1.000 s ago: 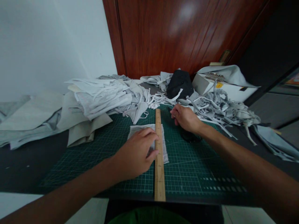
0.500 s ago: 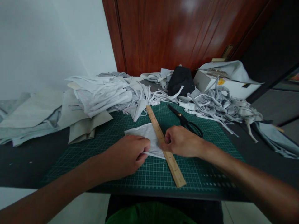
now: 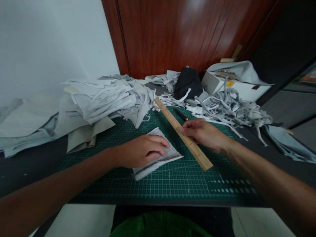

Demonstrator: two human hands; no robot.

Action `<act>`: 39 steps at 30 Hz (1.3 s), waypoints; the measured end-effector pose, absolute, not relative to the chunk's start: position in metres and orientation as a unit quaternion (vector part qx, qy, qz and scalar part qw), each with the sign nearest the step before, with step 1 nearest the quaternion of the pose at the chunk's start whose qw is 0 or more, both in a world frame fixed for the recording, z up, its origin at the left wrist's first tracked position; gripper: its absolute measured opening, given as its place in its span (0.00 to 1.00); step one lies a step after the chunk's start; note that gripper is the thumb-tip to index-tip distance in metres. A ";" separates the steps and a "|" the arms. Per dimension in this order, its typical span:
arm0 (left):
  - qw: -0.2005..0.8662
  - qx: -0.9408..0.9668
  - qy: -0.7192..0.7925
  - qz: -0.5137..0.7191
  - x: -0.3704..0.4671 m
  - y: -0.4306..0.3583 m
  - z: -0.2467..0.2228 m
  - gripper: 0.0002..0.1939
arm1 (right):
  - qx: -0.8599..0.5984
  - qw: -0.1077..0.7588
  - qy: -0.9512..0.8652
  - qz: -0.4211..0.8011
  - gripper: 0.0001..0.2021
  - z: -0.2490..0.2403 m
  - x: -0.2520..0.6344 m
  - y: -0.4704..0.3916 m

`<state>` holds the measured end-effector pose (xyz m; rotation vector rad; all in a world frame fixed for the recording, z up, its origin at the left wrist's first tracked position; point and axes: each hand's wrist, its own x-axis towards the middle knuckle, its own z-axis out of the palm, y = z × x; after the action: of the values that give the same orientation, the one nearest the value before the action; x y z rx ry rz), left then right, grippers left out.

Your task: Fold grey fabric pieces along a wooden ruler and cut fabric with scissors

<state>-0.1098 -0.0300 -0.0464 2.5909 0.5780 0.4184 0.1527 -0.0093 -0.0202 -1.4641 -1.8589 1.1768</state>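
"Reddish-brown door [image 3: 172,39] beyond both hands, pale wall [image 3: 49,42] past the left one. What are they working on?"

"A green cutting mat [image 3: 172,184], gridded, spread under the two of them."

"And the left hand [image 3: 143,149]?"

"Resting on a grey-white cloth [image 3: 172,153], fingers loosely curled. The cloth lies askew beneath it, one corner poking out beyond the knuckles, another pointing toward the right hand's side."

"Is it pinching the fabric?"

"I can't tell; the fingers hide that."

"What about the right hand [image 3: 203,133]?"

"Closed narrowly on a wooden ruler [image 3: 189,142], thumb on the upper face near the middle. It slants between the hands, far end ahead of the left, near end closer to the body than the right. A strip of mat shows between ruler and cloth."

"Flat on the mat?"

"Can't say for sure."

"Anything else close?"

"Scissors [image 3: 181,114], just beyond the right hand, dark blade and brass-coloured pivot showing, handles hidden behind it."

"And farther out?"

"Pale fabric pile [image 3: 103,100] beyond the left hand; tangled strips [image 3: 222,107] beyond the right, with a black bundle [image 3: 189,84] and white box [image 3: 247,92] behind them."
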 end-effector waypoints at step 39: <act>0.243 0.857 0.402 0.213 -0.088 -0.039 -0.051 0.18 | -0.484 0.348 -0.496 0.632 0.18 -0.048 0.118 -0.057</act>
<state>-0.0877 -0.0387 -0.0511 2.3421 1.0981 0.5832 0.1185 -0.0569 -0.0484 -1.2543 -1.2846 1.6374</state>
